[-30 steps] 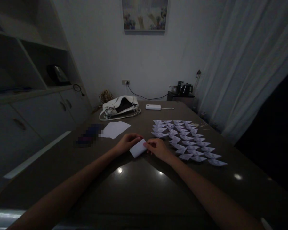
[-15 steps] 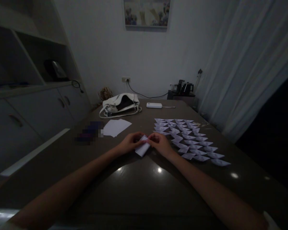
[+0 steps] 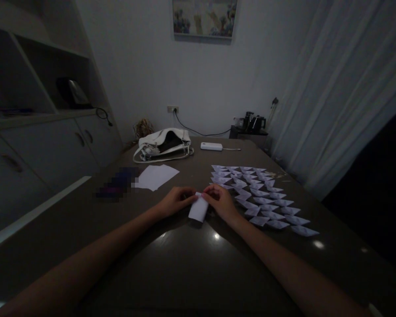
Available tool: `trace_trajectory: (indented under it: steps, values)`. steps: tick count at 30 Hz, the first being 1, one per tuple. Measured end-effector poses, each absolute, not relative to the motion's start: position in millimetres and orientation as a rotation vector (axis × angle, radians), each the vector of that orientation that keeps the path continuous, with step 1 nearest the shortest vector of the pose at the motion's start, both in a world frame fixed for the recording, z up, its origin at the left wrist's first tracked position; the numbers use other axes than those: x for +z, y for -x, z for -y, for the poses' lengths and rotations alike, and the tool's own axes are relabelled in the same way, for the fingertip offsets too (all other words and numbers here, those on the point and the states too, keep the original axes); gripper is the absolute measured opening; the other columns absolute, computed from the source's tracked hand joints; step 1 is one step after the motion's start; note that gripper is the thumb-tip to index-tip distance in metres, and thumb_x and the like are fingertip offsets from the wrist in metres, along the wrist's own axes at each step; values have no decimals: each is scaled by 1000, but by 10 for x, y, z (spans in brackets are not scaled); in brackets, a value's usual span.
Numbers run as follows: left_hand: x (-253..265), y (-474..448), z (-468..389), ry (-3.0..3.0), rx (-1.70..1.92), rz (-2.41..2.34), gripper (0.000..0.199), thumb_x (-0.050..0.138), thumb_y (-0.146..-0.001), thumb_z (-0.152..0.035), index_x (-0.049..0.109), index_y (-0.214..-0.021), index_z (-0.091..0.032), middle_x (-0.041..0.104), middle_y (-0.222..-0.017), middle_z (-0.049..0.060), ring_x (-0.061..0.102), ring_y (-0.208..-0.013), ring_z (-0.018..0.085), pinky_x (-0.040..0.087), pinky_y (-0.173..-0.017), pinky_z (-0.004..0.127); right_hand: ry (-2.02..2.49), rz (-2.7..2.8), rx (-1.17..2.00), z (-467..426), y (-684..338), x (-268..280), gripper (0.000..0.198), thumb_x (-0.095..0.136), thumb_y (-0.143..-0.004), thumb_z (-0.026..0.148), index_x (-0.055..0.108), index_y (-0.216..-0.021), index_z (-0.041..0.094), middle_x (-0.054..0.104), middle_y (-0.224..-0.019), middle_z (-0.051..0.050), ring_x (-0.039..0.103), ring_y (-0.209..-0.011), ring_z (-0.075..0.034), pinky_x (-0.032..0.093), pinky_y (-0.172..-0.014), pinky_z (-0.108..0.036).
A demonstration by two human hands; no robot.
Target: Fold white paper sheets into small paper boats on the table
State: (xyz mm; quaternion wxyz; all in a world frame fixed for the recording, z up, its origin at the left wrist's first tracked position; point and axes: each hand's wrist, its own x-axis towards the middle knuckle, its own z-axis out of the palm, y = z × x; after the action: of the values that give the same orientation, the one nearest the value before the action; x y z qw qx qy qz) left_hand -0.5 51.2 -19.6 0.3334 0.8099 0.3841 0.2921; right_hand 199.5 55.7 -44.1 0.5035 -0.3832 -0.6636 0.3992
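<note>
A small folded sheet of white paper [image 3: 198, 209] is held just above or on the dark table, between my two hands. My left hand [image 3: 177, 200] pinches its upper left edge with thumb and fingers. At the upper right edge my right hand [image 3: 220, 202] grips the same paper, thumb against it. Several folded paper boats [image 3: 261, 200] stand in rows to the right of my right hand. Loose white sheets [image 3: 156, 176] lie beyond my left hand. The fingers' undersides are hidden.
A white handbag [image 3: 165, 143] sits toward the far left of the table [image 3: 185, 268]. Near the far edge lies a white power bank [image 3: 211, 146] with a short cable. A blurred dark patch [image 3: 119, 182] is left of the sheets. Cabinets [image 3: 53, 145] line the left wall.
The folded paper has turned from a slant to nearly upright in view, its lower end swinging right and toward me. Both hands stay on it. The view has shifted slightly.
</note>
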Motion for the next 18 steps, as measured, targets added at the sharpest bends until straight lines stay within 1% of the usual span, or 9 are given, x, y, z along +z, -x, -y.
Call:
trace_trajectory:
  steps: [5,10,14,16,18]
  values:
    - [-189,16,-506,-2107,741,-992,34,53,-91,-43,68,-96,-12,67,-82,4,59,-74,16,45,-66,25,916,1591,970,-540,-1993,-434,15,67,-74,31,61,-79,18,64,-73,-2,61,-68,-17,47,-63,-27]
    - [-225,9,-518,-1984,744,-947,33,57,-87,-43,67,-87,-12,65,-75,2,57,-68,14,42,-61,23,919,1575,976,-526,-1982,-443,16,69,-72,31,60,-80,19,65,-73,-2,62,-67,-17,47,-62,-28]
    - [-213,-22,-496,-1838,764,-907,30,61,-85,-41,65,-85,-11,65,-75,2,58,-67,14,44,-62,23,950,1552,987,-529,-1979,-459,20,68,-74,34,61,-84,19,66,-77,-3,63,-70,-18,48,-64,-28]
    - [-196,-33,-483,-1796,777,-902,29,62,-83,-40,65,-87,-11,67,-76,2,60,-68,14,45,-64,24,971,1535,1029,-533,-1978,-467,23,67,-75,37,62,-87,19,65,-75,-2,62,-68,-18,47,-61,-27]
    - [-182,-37,-476,-1770,786,-912,28,63,-83,-39,65,-88,-11,68,-77,3,61,-70,14,45,-66,24,980,1537,1073,-536,-1980,-471,25,65,-76,40,64,-86,18,63,-72,-2,60,-66,-17,46,-58,-26]
